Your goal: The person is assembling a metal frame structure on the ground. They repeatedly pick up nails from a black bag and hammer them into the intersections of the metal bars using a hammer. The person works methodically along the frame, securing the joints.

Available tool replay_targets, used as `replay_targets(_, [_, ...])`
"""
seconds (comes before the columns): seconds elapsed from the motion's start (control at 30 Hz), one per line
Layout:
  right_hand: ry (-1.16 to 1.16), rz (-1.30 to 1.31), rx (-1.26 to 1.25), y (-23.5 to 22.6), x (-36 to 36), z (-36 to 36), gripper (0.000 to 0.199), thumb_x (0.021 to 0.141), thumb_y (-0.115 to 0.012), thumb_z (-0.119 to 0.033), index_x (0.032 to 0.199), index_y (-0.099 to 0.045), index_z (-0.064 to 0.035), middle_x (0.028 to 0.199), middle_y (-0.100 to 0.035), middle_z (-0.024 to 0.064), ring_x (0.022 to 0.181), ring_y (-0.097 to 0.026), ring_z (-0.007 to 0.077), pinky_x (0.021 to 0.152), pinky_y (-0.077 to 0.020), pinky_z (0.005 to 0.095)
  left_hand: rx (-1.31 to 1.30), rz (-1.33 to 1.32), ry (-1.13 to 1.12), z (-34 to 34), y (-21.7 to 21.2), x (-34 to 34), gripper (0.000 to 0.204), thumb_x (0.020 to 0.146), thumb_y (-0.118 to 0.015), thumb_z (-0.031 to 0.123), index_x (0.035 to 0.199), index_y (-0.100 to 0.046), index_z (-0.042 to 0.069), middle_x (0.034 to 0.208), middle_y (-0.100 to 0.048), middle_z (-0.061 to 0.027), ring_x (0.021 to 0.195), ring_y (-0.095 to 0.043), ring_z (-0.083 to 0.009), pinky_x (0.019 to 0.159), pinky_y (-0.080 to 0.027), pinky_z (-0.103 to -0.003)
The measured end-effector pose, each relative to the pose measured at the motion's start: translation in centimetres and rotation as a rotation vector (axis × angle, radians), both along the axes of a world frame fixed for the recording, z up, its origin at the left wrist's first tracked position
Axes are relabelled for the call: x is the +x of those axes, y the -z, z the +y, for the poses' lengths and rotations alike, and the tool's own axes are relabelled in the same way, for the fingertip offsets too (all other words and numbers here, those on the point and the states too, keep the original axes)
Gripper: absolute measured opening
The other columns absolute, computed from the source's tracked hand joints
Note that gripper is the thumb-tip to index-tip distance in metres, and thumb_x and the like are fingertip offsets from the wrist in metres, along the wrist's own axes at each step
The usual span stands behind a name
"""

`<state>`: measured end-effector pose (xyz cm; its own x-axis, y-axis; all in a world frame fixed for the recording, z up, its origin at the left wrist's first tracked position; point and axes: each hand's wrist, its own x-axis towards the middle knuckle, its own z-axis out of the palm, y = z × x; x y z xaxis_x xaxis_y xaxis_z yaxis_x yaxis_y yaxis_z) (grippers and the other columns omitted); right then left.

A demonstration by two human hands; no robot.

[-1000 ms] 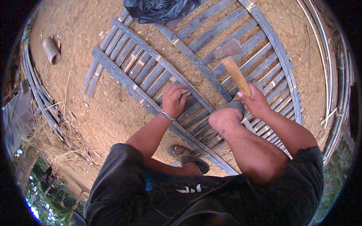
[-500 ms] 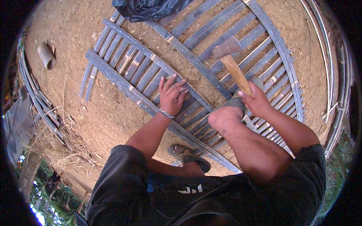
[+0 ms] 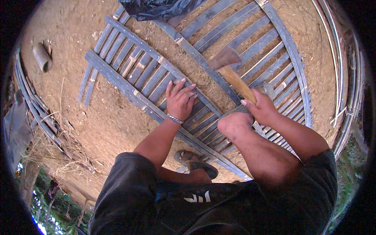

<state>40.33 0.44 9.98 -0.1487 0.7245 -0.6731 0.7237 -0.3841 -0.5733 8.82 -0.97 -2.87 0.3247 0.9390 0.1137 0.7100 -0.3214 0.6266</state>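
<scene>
My right hand [image 3: 261,106] is closed round the wooden handle of a hatchet [image 3: 237,83]. Its dark, rusty metal head points away from me, above the gap between two slatted frames and not touching my left hand. My left hand [image 3: 181,100] rests on the nearer slatted frame [image 3: 129,89], its fingers apart and bent over the frame's upper rail. No nail can be made out under the fingertips. This frame has dark flat strips nailed across long rails, with pale patches at some joints. My right knee is bent up beside the hatchet hand.
A larger slatted frame [image 3: 291,51] lies at the far right. A black plastic bag [image 3: 160,9] sits at the top edge. At the left are a short bamboo tube [image 3: 42,58] and dry straw [image 3: 62,156]. Long poles [image 3: 350,98] lie along the right rim. Bare soil lies beneath.
The hatchet and my right hand have moved a little left and lower in view, toward the gap between the frames. My left hand stays on the rail.
</scene>
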Motion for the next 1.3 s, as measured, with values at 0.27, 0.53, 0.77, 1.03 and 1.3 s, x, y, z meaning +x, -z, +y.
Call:
replay_targets(0.27, [-0.338,-0.099,0.08,0.3,0.8,0.2,0.04,0.095,-0.067,-0.034,0.124,-0.06,-0.0084,0.099,-0.07,0.0203,0.09,-0.068,0.0432,0.077,-0.0537,0.051,0.027,-0.028,-0.02,0.2,-0.5,0.1,0.015,0.077,-0.079,0.015,0.088,-0.07,0.017,0.121,-0.072,0.007,0.132,-0.055,-0.0224,0.118,-0.028,-0.051])
replay_targets(0.53, [-0.747,-0.175,0.282,0.5,1.9,1.3,0.035,0.088,-0.067,-0.026,0.122,-0.064,-0.0196,0.088,-0.068,0.0094,0.081,-0.069,0.0332,0.069,-0.0552,0.0464,0.003,-0.03,-0.017,0.2,-0.5,-0.2,0.016,0.075,-0.08,0.013,0.087,-0.071,0.019,0.121,-0.072,0.0085,0.132,-0.055,-0.0218,0.117,-0.03,-0.052])
replay_targets(0.77, [-0.939,-0.237,0.303,1.1,1.0,3.0,0.041,0.085,-0.068,-0.024,0.125,-0.063,-0.0206,0.085,-0.066,0.008,0.078,-0.068,0.0316,0.064,-0.0543,0.0468,-0.01,-0.069,-0.011,0.4,-0.8,-0.3,0.018,0.074,-0.08,0.011,0.088,-0.071,0.018,0.122,-0.072,0.0074,0.134,-0.054,-0.0238,0.117,-0.028,-0.051])
replay_targets(1.03, [-0.958,-0.124,0.357,2.8,1.6,5.3,0.049,0.082,-0.071,-0.02,0.129,-0.059,-0.021,0.088,-0.065,0.0094,0.08,-0.068,0.0325,0.065,-0.0543,0.0474,-0.038,-0.11,-0.014,0.4,-0.9,-0.6,0.025,0.069,-0.076,0.002,0.087,-0.069,0.018,0.122,-0.072,0.0088,0.135,-0.054,-0.0216,0.119,-0.027,-0.05])
replay_targets(1.3, [-0.944,-0.104,0.329,3.2,1.0,5.8,0.049,0.08,-0.071,-0.016,0.128,-0.06,-0.0208,0.089,-0.064,0.0093,0.08,-0.068,0.0327,0.066,-0.0542,0.047,-0.034,-0.085,-0.023,0.3,-0.2,-0.5,0.021,0.069,-0.075,0.004,0.084,-0.068,0.018,0.123,-0.072,0.0103,0.135,-0.053,-0.0207,0.118,-0.028,-0.051])
